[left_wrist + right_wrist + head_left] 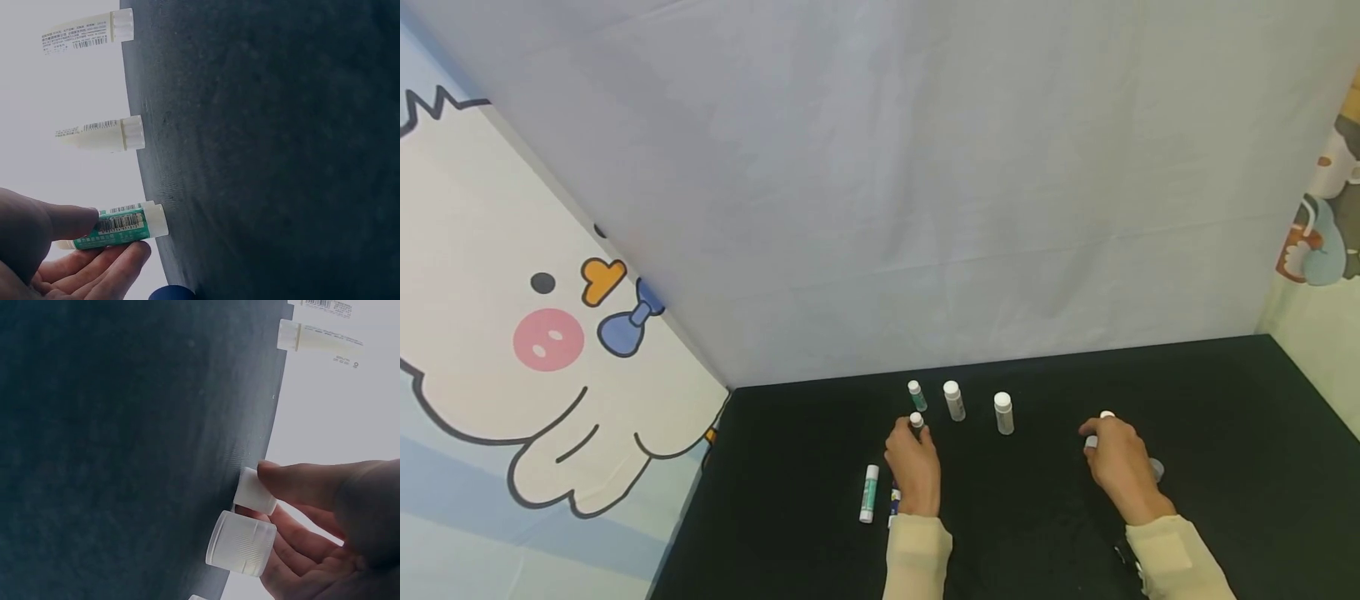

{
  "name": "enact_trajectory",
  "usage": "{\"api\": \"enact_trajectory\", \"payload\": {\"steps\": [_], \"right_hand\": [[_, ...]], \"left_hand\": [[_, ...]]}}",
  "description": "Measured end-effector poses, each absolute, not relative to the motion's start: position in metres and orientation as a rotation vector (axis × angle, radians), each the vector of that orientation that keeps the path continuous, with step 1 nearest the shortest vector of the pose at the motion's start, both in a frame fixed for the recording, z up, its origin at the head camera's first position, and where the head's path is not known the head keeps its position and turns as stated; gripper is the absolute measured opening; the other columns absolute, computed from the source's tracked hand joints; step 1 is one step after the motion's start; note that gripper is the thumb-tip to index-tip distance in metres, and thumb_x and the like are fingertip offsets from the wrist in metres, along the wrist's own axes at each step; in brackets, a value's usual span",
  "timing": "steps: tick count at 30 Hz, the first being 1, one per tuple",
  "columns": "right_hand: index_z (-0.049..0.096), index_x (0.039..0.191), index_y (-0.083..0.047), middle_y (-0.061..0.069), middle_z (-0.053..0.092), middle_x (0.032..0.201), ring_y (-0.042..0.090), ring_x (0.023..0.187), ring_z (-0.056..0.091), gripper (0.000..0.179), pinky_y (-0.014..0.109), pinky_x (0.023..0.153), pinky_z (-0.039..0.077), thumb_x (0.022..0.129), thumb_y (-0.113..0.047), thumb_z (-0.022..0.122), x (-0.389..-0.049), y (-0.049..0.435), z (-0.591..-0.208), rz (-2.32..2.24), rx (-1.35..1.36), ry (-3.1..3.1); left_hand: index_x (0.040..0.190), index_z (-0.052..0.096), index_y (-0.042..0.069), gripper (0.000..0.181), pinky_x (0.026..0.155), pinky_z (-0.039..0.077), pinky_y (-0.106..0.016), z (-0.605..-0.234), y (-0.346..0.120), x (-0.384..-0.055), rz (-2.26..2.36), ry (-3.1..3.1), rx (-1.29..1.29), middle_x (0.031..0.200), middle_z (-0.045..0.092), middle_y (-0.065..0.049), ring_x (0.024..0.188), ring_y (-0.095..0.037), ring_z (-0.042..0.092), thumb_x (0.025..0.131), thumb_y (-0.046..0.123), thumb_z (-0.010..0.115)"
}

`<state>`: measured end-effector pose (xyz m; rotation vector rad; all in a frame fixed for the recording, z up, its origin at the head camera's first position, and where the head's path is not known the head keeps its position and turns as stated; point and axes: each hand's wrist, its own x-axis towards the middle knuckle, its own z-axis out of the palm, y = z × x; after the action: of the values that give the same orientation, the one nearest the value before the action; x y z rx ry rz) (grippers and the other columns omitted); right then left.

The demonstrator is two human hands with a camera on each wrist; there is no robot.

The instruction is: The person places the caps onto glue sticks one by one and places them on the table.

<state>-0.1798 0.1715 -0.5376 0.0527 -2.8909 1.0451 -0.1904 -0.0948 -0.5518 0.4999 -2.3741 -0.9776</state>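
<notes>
My left hand [916,467] pinches an upright glue stick [119,228] with a green label and white ends, thumb on one side and fingers on the other. Just beyond it stands another green glue stick [917,397]. To their right are two upright pale glue sticks, one nearer [1003,415] and one farther left [955,402]. Over at the right, my right hand [1118,467] holds a small white cap [255,490] between thumb and fingers, low at the table. Close beside that cap is a larger translucent ribbed cap [242,544].
A green-and-white glue stick [868,493] lies left of my left forearm. Next to it a blue glue stick [895,505] is partly covered by the hand. Small dark items [1124,557] lie by my right sleeve. Behind the black table [1015,517] hangs a pale cloth [925,167].
</notes>
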Motion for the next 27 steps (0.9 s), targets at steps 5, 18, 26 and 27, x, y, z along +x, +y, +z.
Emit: {"api": "enact_trajectory", "payload": {"steps": [5, 18, 26, 27], "right_hand": [[0.071, 0.106, 0.012, 0.038, 0.068, 0.106, 0.051, 0.089, 0.069, 0.018, 0.061, 0.074, 0.056, 0.088, 0.014, 0.070, -0.178, 0.170, -0.537, 1.083, 0.044, -2.864], [0.073, 0.106, 0.011, 0.032, 0.072, 0.100, 0.048, 0.089, 0.071, 0.017, 0.062, 0.077, 0.055, 0.089, 0.009, 0.075, -0.174, 0.165, -0.533, 1.085, 0.037, -2.807], [0.073, 0.106, 0.010, 0.028, 0.075, 0.097, 0.042, 0.086, 0.074, 0.018, 0.060, 0.076, 0.056, 0.089, 0.005, 0.077, -0.171, 0.162, -0.529, 1.133, 0.030, -2.794], [0.073, 0.106, 0.010, 0.028, 0.075, 0.098, 0.041, 0.086, 0.074, 0.018, 0.060, 0.076, 0.056, 0.090, 0.005, 0.077, -0.170, 0.162, -0.528, 1.144, 0.025, -2.798]], "left_hand": [[0.097, 0.072, -0.004, 0.012, 0.076, 0.056, -0.059, -0.550, -0.095, -0.188, -0.971, -2.371, 0.484, 0.093, 0.076, -0.022, 0.085, -0.043, 0.074, 0.087, -0.006, 0.079], [0.097, 0.072, -0.003, 0.012, 0.074, 0.057, -0.055, -0.546, -0.093, -0.172, -0.966, -2.356, 0.413, 0.091, 0.076, -0.019, 0.085, -0.039, 0.075, 0.087, -0.007, 0.078], [0.097, 0.073, -0.001, 0.014, 0.075, 0.058, -0.054, -0.542, -0.087, -0.159, -0.967, -2.359, 0.372, 0.093, 0.077, -0.017, 0.086, -0.036, 0.076, 0.086, -0.006, 0.079], [0.098, 0.073, -0.001, 0.014, 0.075, 0.058, -0.053, -0.542, -0.086, -0.157, -0.972, -2.362, 0.367, 0.093, 0.077, -0.016, 0.086, -0.035, 0.076, 0.086, -0.006, 0.079]]}}
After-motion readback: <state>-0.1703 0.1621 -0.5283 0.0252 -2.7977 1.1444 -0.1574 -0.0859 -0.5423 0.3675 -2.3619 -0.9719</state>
